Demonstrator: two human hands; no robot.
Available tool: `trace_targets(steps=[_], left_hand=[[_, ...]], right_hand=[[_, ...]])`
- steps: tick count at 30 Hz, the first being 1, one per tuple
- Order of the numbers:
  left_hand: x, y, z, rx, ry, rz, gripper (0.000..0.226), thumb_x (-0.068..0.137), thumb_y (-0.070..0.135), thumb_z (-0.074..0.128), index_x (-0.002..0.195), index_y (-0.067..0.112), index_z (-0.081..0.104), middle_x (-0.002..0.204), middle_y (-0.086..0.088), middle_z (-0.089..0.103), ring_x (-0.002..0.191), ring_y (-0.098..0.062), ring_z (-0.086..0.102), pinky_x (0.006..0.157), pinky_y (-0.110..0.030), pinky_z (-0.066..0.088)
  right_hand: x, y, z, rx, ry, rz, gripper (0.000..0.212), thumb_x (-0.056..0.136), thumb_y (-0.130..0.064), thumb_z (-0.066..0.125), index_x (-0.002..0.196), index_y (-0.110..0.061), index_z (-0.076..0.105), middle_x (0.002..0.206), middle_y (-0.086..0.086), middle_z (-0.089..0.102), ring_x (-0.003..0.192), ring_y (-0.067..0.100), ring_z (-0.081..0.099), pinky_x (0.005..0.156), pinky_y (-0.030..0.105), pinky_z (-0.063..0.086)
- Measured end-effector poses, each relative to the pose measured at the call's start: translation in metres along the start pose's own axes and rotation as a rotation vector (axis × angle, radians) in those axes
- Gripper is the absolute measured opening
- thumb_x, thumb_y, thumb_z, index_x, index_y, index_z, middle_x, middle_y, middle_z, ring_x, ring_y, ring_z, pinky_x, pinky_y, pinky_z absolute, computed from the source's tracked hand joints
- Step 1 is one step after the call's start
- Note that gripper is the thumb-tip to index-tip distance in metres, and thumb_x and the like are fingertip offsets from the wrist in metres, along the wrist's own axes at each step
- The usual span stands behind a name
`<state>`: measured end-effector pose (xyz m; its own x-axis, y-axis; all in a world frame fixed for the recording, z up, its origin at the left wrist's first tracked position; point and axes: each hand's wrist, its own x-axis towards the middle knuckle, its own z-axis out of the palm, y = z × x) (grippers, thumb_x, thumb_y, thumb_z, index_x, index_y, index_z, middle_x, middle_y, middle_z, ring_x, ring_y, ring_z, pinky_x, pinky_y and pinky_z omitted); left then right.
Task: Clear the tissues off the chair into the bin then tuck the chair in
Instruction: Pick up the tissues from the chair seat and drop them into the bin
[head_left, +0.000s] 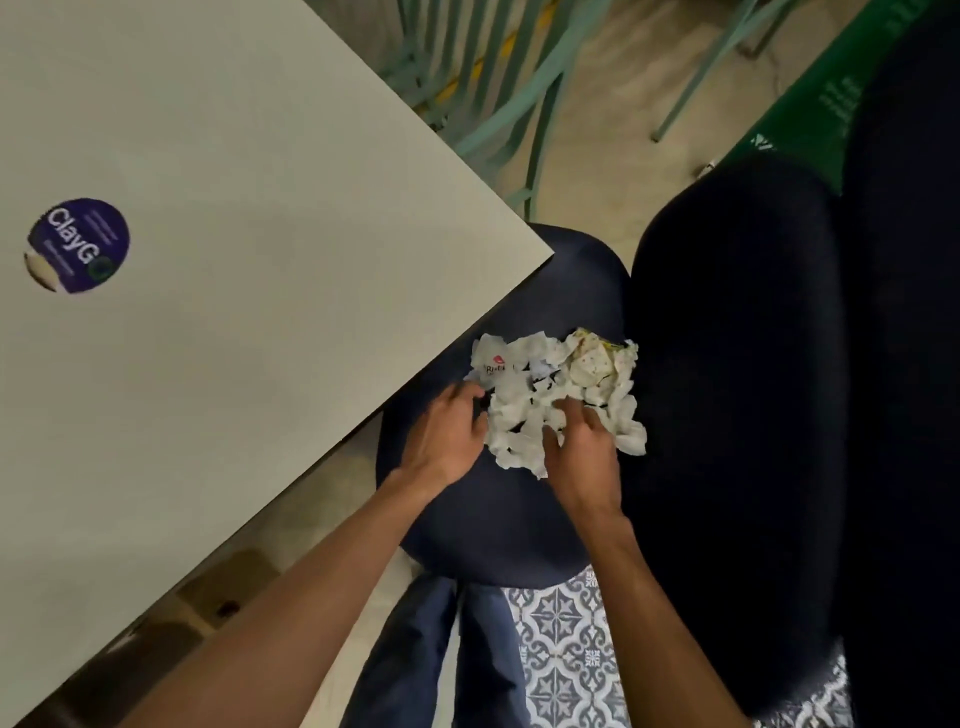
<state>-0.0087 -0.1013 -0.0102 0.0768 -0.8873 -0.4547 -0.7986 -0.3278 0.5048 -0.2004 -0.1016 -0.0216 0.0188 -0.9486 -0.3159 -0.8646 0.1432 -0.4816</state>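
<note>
A heap of crumpled white tissues (524, 395) lies on the dark blue chair seat (493, 519), close to the chair's dark backrest (737, 364). One tissue carries a red print, another has coloured dots. My left hand (452, 431) sits at the heap's left edge with its fingertips curled against the paper. My right hand (582, 447) lies on the heap's near side, fingers bent into the tissues. Whether either hand has a firm hold is unclear. No bin is in view.
A pale table (234, 234) with a purple round sticker (78, 244) overhangs the seat's left part. Green metal chairs (493, 104) stand beyond the table corner. A green panel (810, 114) shows at top right. Patterned floor tiles (561, 649) and my trouser leg (415, 665) lie below.
</note>
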Motion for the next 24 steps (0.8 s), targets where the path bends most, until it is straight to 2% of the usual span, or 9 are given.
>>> trace_targets(steps=[3, 6, 8, 10, 12, 14, 17, 21, 24], left_hand=[[0.044, 0.0, 0.014, -0.02, -0.049, -0.044, 0.048, 0.1, 0.04, 0.063, 0.142, 0.023, 0.047, 0.147, -0.006, 0.043, 0.124, -0.032, 0.056, 0.09, -0.041, 0.051], [0.083, 0.002, 0.028, -0.05, -0.071, -0.1, 0.071, 0.092, 0.051, 0.07, 0.15, 0.028, 0.036, 0.154, -0.007, 0.031, 0.129, -0.035, 0.052, 0.094, -0.045, 0.054], [0.106, 0.003, 0.037, -0.043, -0.063, -0.109, 0.077, 0.089, 0.052, 0.073, 0.153, 0.034, 0.033, 0.159, -0.009, 0.023, 0.134, -0.038, 0.047, 0.096, -0.047, 0.052], [0.126, 0.001, 0.047, -0.036, -0.1, -0.123, 0.079, 0.088, 0.05, 0.075, 0.154, 0.036, 0.034, 0.163, -0.009, 0.015, 0.139, -0.041, 0.042, 0.103, -0.048, 0.049], [0.14, -0.006, 0.056, -0.04, -0.157, -0.125, 0.069, 0.088, 0.041, 0.078, 0.149, 0.032, 0.045, 0.163, -0.011, 0.016, 0.139, -0.04, 0.044, 0.11, -0.045, 0.047], [0.147, -0.014, 0.065, -0.028, -0.187, -0.115, 0.057, 0.09, 0.03, 0.079, 0.141, 0.022, 0.056, 0.155, -0.011, 0.031, 0.132, -0.034, 0.051, 0.111, -0.039, 0.047], [0.146, -0.021, 0.069, 0.025, -0.113, -0.081, 0.04, 0.095, 0.019, 0.072, 0.133, 0.011, 0.062, 0.136, -0.014, 0.051, 0.124, -0.032, 0.057, 0.107, -0.035, 0.048], [0.137, -0.025, 0.061, -0.022, -0.031, -0.095, 0.026, 0.101, 0.012, 0.064, 0.127, 0.012, 0.066, 0.128, -0.014, 0.057, 0.119, -0.03, 0.06, 0.106, -0.039, 0.05], [0.128, -0.027, 0.053, -0.038, 0.054, -0.083, 0.02, 0.101, 0.002, 0.057, 0.107, 0.015, 0.07, 0.106, -0.001, 0.06, 0.104, -0.024, 0.064, 0.093, -0.033, 0.054]], right_hand=[[0.044, 0.005, 0.01, -0.032, 0.061, -0.028, 0.047, 0.099, -0.017, 0.069, 0.142, -0.019, 0.052, 0.147, 0.012, 0.054, 0.114, 0.035, 0.066, 0.083, 0.048, 0.062], [0.085, 0.009, 0.019, -0.085, 0.069, -0.087, 0.044, 0.099, -0.02, 0.068, 0.142, -0.021, 0.055, 0.152, 0.016, 0.051, 0.123, 0.039, 0.06, 0.09, 0.053, 0.06], [0.109, 0.011, 0.028, -0.129, 0.043, -0.131, 0.044, 0.099, -0.021, 0.069, 0.142, -0.024, 0.058, 0.154, 0.017, 0.049, 0.129, 0.04, 0.055, 0.097, 0.053, 0.057], [0.129, 0.012, 0.041, -0.198, -0.006, -0.176, 0.047, 0.098, -0.019, 0.07, 0.142, -0.03, 0.059, 0.154, 0.015, 0.047, 0.131, 0.04, 0.052, 0.096, 0.051, 0.057], [0.142, 0.016, 0.055, -0.246, -0.081, -0.206, 0.044, 0.099, -0.016, 0.066, 0.141, -0.029, 0.061, 0.153, 0.014, 0.046, 0.13, 0.039, 0.05, 0.094, 0.048, 0.057], [0.15, 0.023, 0.068, -0.219, -0.141, -0.172, 0.035, 0.102, -0.013, 0.061, 0.136, -0.019, 0.064, 0.147, 0.017, 0.051, 0.129, 0.039, 0.051, 0.096, 0.047, 0.056], [0.147, 0.029, 0.075, -0.141, -0.115, -0.092, 0.035, 0.1, -0.009, 0.063, 0.135, -0.005, 0.065, 0.137, 0.022, 0.058, 0.122, 0.039, 0.058, 0.099, 0.045, 0.057], [0.133, 0.029, 0.067, 0.014, -0.09, 0.002, 0.034, 0.102, -0.016, 0.07, 0.135, -0.007, 0.067, 0.137, 0.018, 0.055, 0.113, 0.033, 0.065, 0.102, 0.036, 0.055], [0.12, 0.029, 0.052, 0.107, -0.049, 0.039, 0.028, 0.104, -0.021, 0.069, 0.13, -0.011, 0.073, 0.133, 0.015, 0.058, 0.108, 0.027, 0.067, 0.099, 0.023, 0.049]])
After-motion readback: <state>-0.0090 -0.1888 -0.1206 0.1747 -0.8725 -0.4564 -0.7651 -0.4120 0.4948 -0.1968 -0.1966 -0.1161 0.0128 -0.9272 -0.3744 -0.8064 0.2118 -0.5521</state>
